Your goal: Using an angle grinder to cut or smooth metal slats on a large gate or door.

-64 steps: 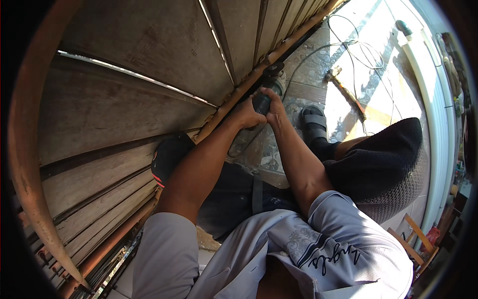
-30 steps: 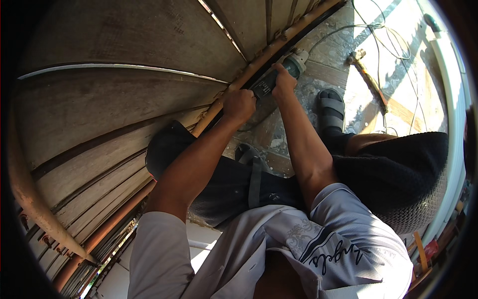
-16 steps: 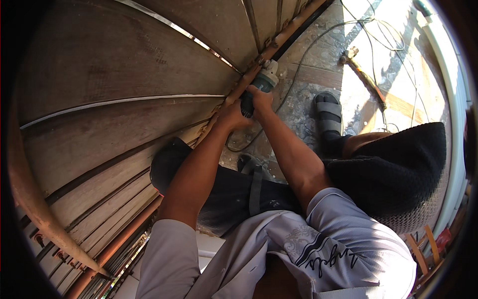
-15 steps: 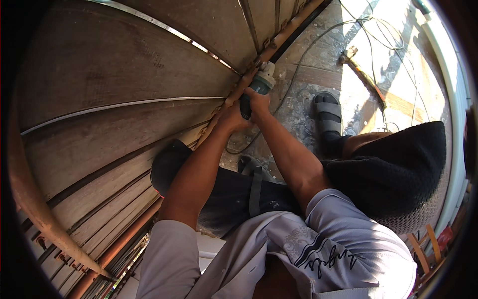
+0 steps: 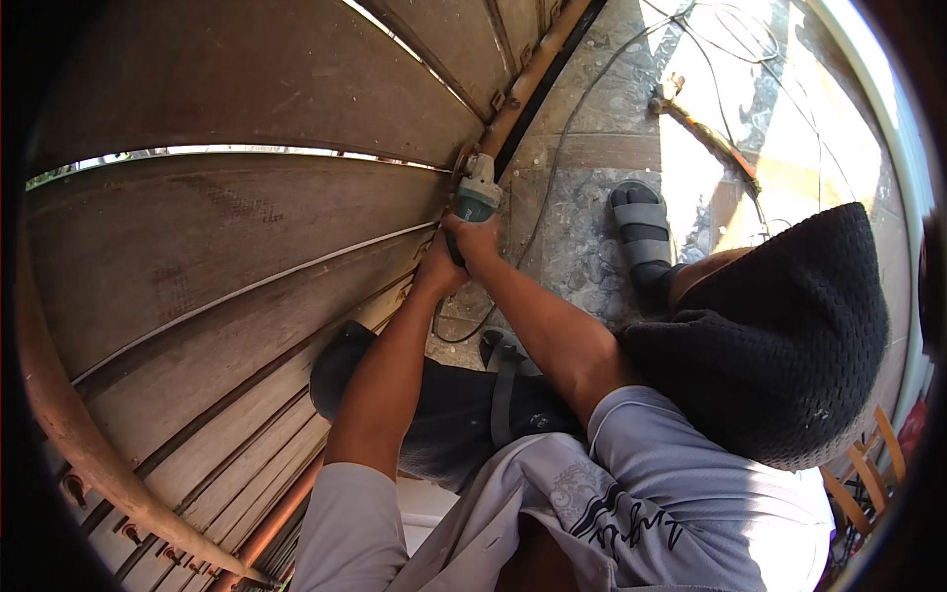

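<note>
Closest in, we have the dark-clad right knee (image 5: 769, 345), and beyond it the left hand (image 5: 441, 268), fingers clamped round the rear of the grinder (image 5: 477, 200). Just ahead sits the right hand (image 5: 475, 242), its fingers closed on the dark green body. And look, we see a shift: half a second ago the tool slanted to the far right; now it points almost straight away from us, nearer along the brown metal bar (image 5: 523, 89). The hands, spread apart a second ago, are close together. Its grey head is at the bar beside the wooden slats (image 5: 247, 222); touching or not, we can't tell. Farther right, the hammer (image 5: 710, 146) lies on the sunlit floor (image 5: 789, 158).
</note>
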Action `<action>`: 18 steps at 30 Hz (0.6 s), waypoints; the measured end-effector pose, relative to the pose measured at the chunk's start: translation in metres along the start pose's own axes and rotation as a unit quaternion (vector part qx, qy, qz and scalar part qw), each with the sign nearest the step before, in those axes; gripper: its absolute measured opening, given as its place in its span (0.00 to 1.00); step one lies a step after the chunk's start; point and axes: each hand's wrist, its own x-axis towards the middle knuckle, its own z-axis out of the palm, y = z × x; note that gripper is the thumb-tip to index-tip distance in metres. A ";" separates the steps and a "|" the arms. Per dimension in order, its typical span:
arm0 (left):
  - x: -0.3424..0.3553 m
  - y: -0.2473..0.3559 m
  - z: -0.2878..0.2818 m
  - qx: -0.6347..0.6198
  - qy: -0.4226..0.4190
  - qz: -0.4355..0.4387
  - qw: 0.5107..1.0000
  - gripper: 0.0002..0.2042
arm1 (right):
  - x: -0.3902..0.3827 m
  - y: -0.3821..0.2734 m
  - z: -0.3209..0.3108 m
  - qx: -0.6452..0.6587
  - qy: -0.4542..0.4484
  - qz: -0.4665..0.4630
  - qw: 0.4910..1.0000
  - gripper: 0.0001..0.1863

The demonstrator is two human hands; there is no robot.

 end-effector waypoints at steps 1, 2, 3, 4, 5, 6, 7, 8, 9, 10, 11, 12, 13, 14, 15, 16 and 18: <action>0.000 -0.001 -0.003 -0.001 0.001 -0.010 1.000 0.46 | -0.002 -0.001 0.001 0.001 -0.002 0.002 1.000 0.33; 0.001 -0.001 -0.005 -0.002 0.002 -0.020 1.000 0.46 | -0.003 -0.003 0.002 0.005 0.001 0.004 1.000 0.33; 0.001 -0.002 -0.006 -0.001 0.002 -0.023 1.000 0.46 | -0.006 -0.005 0.003 0.009 0.003 0.007 1.000 0.33; 0.000 -0.002 -0.007 0.012 0.001 -0.019 1.000 0.45 | -0.008 -0.007 0.004 0.008 0.001 0.008 1.000 0.33; 0.000 -0.002 -0.008 0.025 -0.001 -0.015 1.000 0.43 | -0.010 -0.010 0.003 0.002 0.000 0.022 1.000 0.34; 0.002 -0.006 -0.008 0.025 0.001 -0.016 1.000 0.43 | -0.010 -0.012 0.003 -0.005 -0.002 0.034 0.999 0.34; 0.003 -0.009 -0.007 0.021 -0.004 -0.016 1.000 0.45 | -0.011 -0.015 0.003 -0.004 -0.004 0.035 0.999 0.34; 0.005 -0.012 -0.007 0.017 -0.008 -0.016 1.000 0.46 | -0.013 -0.017 0.002 0.011 -0.011 0.035 0.999 0.33; 0.006 -0.010 -0.005 0.016 -0.010 -0.015 1.000 0.46 | -0.011 -0.017 -0.001 0.026 -0.015 0.034 0.999 0.31; 0.007 -0.008 -0.003 0.015 -0.009 -0.020 1.000 0.44 | -0.008 -0.017 -0.003 0.026 -0.013 0.034 0.999 0.31; 0.008 -0.006 -0.001 0.013 -0.008 -0.024 1.000 0.43 | -0.006 -0.017 -0.005 0.038 -0.024 0.026 0.999 0.29; 0.009 -0.008 -0.001 0.013 -0.008 -0.025 1.000 0.43 | -0.007 -0.020 -0.004 0.050 -0.037 0.018 0.998 0.28; 0.009 -0.010 -0.001 0.015 -0.003 -0.015 1.000 0.43 | -0.009 -0.022 -0.004 0.050 -0.038 0.018 0.998 0.28; 0.009 -0.012 -0.002 0.018 0.001 -0.005 1.000 0.44 | -0.012 -0.023 -0.004 0.054 -0.033 0.011 0.998 0.26; 0.011 -0.015 0.000 0.018 0.002 -0.004 1.000 0.44 | -0.013 -0.025 -0.004 0.058 -0.028 0.004 0.998 0.25; 0.014 -0.018 0.001 0.016 0.001 0.007 1.000 0.44 | -0.014 -0.027 -0.004 0.058 -0.029 0.003 0.998 0.25; 0.014 -0.020 0.000 0.013 0.001 0.017 1.000 0.43 | -0.017 -0.029 -0.002 0.067 -0.020 0.005 0.998 0.25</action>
